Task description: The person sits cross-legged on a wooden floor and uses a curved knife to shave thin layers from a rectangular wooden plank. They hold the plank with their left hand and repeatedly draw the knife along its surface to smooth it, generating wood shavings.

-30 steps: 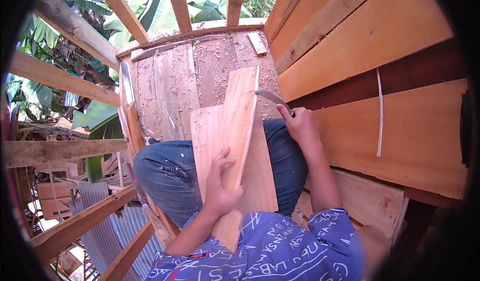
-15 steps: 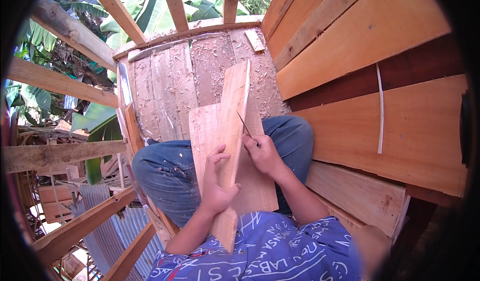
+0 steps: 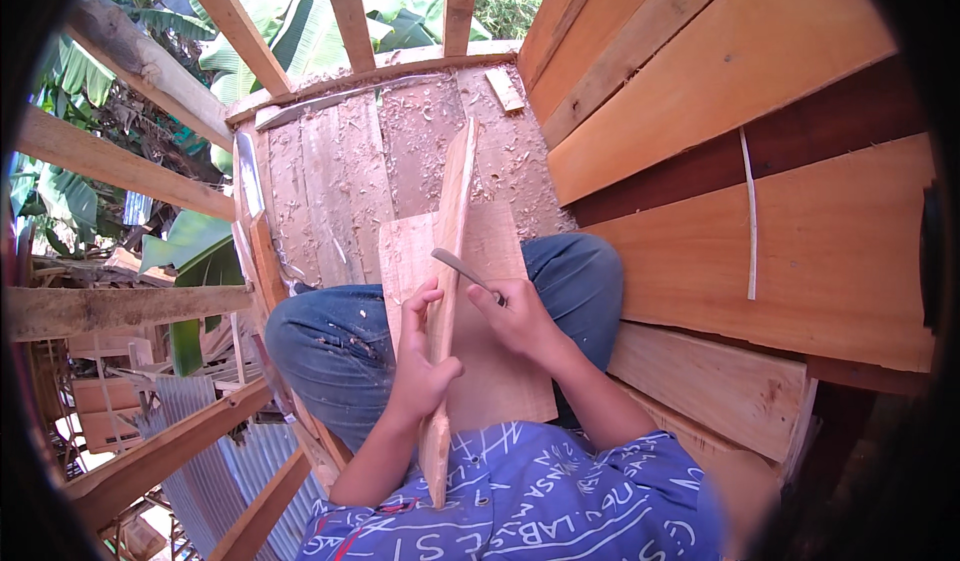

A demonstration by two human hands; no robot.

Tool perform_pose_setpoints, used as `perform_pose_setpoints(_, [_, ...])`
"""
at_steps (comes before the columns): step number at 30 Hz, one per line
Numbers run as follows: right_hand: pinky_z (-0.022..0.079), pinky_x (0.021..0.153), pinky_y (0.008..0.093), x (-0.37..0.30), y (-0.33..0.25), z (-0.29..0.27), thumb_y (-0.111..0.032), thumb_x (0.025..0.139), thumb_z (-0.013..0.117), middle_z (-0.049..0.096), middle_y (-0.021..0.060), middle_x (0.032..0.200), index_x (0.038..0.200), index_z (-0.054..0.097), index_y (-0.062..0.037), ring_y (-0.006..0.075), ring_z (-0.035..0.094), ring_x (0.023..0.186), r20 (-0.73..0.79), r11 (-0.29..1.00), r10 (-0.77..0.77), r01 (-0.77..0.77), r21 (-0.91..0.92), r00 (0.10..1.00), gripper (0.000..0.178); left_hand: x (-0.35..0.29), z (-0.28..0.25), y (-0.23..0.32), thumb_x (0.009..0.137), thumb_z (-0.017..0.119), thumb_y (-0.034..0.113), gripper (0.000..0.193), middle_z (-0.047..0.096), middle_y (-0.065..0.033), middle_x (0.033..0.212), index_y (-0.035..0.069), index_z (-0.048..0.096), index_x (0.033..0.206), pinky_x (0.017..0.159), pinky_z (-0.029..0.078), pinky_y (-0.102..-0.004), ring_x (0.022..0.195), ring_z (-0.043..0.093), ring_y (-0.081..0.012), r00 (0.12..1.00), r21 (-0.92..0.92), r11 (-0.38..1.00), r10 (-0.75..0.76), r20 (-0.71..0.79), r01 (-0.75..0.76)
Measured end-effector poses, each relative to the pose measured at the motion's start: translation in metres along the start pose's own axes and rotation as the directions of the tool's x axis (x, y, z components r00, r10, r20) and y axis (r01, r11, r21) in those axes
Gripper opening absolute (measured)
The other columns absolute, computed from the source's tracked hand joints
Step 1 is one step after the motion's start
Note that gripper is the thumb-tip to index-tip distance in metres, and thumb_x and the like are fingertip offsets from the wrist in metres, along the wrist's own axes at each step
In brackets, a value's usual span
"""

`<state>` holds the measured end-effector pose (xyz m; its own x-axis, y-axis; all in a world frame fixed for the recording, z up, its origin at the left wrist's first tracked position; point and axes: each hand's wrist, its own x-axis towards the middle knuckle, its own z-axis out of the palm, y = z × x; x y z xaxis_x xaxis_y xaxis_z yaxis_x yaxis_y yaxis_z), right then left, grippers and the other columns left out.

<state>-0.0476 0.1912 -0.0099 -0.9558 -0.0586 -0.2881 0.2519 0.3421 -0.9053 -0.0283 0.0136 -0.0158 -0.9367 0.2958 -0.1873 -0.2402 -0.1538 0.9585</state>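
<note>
A long wooden board (image 3: 456, 201) stands on edge, its near end close to my shirt and its far end pointing away. My left hand (image 3: 422, 361) is closed around it, with the thumb on the near side. In my right hand (image 3: 520, 318) is a knife (image 3: 462, 267); its dark, slightly curved blade crosses the upper edge of the board. The handle is mostly hidden in the fist. A wider flat board (image 3: 500, 381) lies across my lap under both hands.
Curled shavings cover the plank floor (image 3: 340, 181), where a small wood offcut (image 3: 504, 90) lies at the far right. Orange-brown plank walls (image 3: 700, 251) rise on the right. Open wooden rails (image 3: 130, 308) line the left. My bent knees (image 3: 320, 351) flank the boards.
The long board has been turned from showing its broad face to standing more on edge, its far end shifting left. The knife blade has swung left and now shows its flat side.
</note>
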Motion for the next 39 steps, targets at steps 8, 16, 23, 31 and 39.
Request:
perform_pose_setpoints(8, [0.054, 0.063, 0.0479, 0.006, -0.021, -0.037, -0.07, 0.087, 0.054, 0.065, 0.0237, 0.065, 0.074, 0.07, 0.0014, 0.0398, 0.068, 0.067, -0.201, 0.781, 0.019, -0.14, -0.609, 0.979, 0.074, -0.005, -0.002, -0.004, 0.056, 0.054, 0.002, 0.078, 0.033, -0.0207, 0.151, 0.005, 0.04, 0.132, 0.12, 0.016, -0.0419, 0.145, 0.026, -0.0336, 0.999, 0.019, 0.999, 0.035, -0.009, -0.034])
perform_pose_setpoints(16, [0.054, 0.061, 0.0486, 0.034, -0.008, -0.061, -0.071, 0.087, 0.052, 0.065, 0.025, 0.066, 0.071, 0.07, 0.0034, 0.0414, 0.068, 0.068, -0.261, 0.623, -0.064, -0.166, -0.765, 0.963, 0.078, -0.006, 0.0, -0.004, 0.053, 0.052, 0.001, 0.082, 0.03, -0.0196, 0.153, 0.007, 0.039, 0.134, 0.121, 0.013, -0.043, 0.148, 0.021, -0.0344, 1.0, 0.081, 0.996, 0.03, 0.006, -0.03])
perform_pose_setpoints(23, [0.054, 0.067, 0.0491, 0.034, -0.012, -0.076, -0.066, 0.091, 0.05, 0.065, 0.0241, 0.066, 0.074, 0.07, 0.0034, 0.0414, 0.068, 0.068, -0.275, 0.74, 0.03, -0.206, -0.641, 0.961, 0.074, -0.006, 0.0, -0.007, 0.056, 0.054, 0.002, 0.077, 0.033, -0.0212, 0.151, 0.004, 0.04, 0.132, 0.12, 0.016, -0.0428, 0.145, 0.026, -0.0345, 0.998, 0.07, 0.995, 0.07, 0.005, -0.07])
perform_pose_setpoints(31, [0.053, 0.059, 0.0462, 0.025, -0.003, -0.039, -0.069, 0.087, 0.054, 0.064, 0.0228, 0.063, 0.073, 0.07, 0.0003, 0.039, 0.068, 0.066, -0.144, 0.729, -0.087, -0.036, -0.684, 0.986, 0.073, -0.006, -0.002, -0.007, 0.055, 0.053, 0.005, 0.081, 0.031, -0.0221, 0.151, 0.004, 0.038, 0.135, 0.12, 0.015, -0.0429, 0.146, 0.024, -0.035, 0.999, 0.041, 0.998, 0.05, -0.001, -0.05])
perform_pose_setpoints(39, [0.052, 0.058, 0.0457, 0.048, 0.01, -0.034, -0.08, 0.077, 0.054, 0.063, 0.0203, 0.061, 0.068, 0.067, 0.0004, 0.0365, 0.068, 0.065, -0.166, 0.72, -0.174, 0.01, -0.694, 0.971, 0.082, -0.005, -0.003, -0.007, 0.053, 0.053, 0.004, 0.089, 0.023, -0.0227, 0.155, 0.003, 0.031, 0.139, 0.122, 0.007, -0.042, 0.149, 0.015, -0.0345, 1.0, -0.06, 0.998, 0.015, 0.02, -0.014])
